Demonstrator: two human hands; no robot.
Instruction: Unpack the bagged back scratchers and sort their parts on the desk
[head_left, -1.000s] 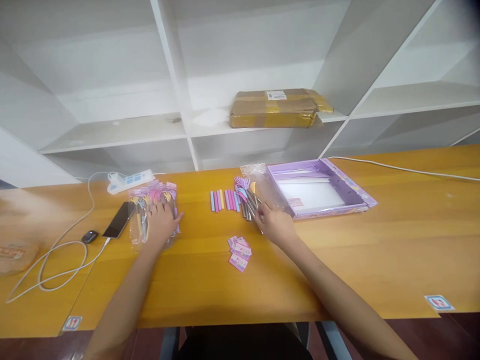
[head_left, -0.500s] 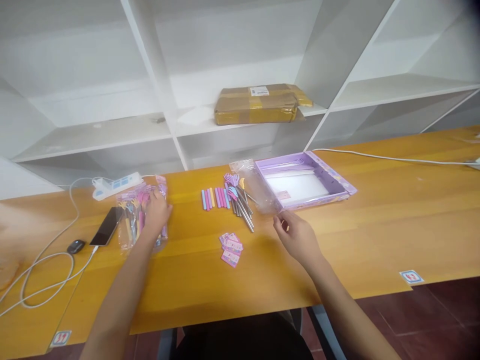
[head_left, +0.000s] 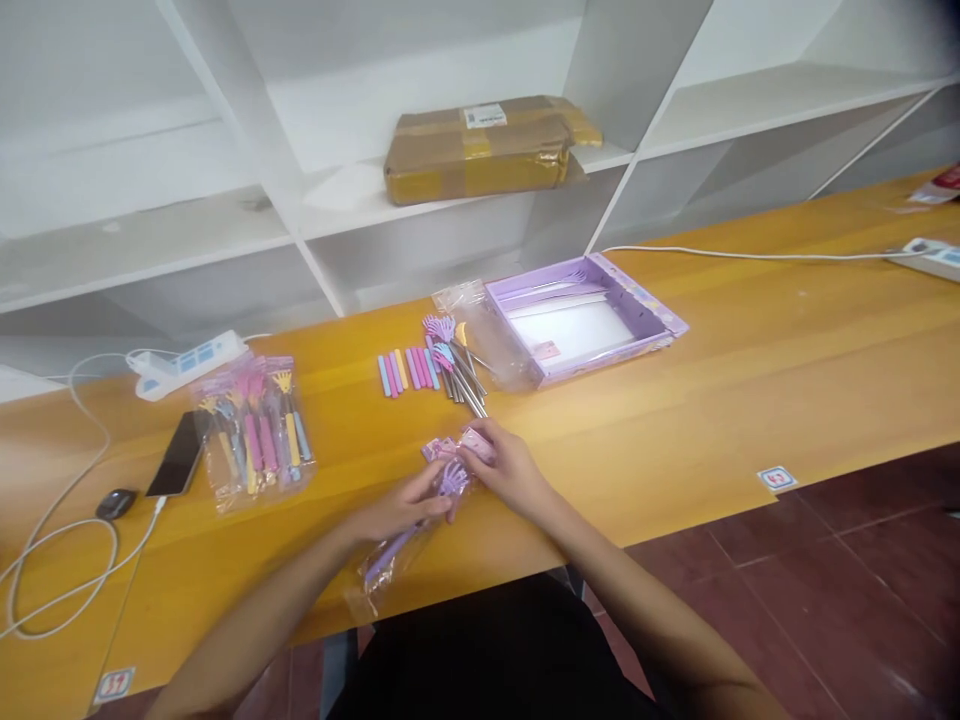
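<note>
Near table (head_left: 720, 400) edge — purple hand-shaped stick (head_left: 454, 478) between both hands; left fingers (head_left: 435, 490) pinch its bag; right fingers (head_left: 480, 440) pinch bag top.

Bore a power strip (head_left: 187, 365) near the back edge of the worktop (head_left: 637, 440), towards the left, with bagged back scratchers (head_left: 259, 435) in front and a phone (head_left: 178, 455) just left of those. Had handle sleeves (head_left: 394, 372) near the middle, loose back scratchers (head_left: 466, 378) just to their right, cards (head_left: 439, 449) before both. Held an open box (head_left: 600, 366) farther right, by the back edge. Had a carton (head_left: 476, 165) on the shelf (head_left: 341, 205) behind.
</note>
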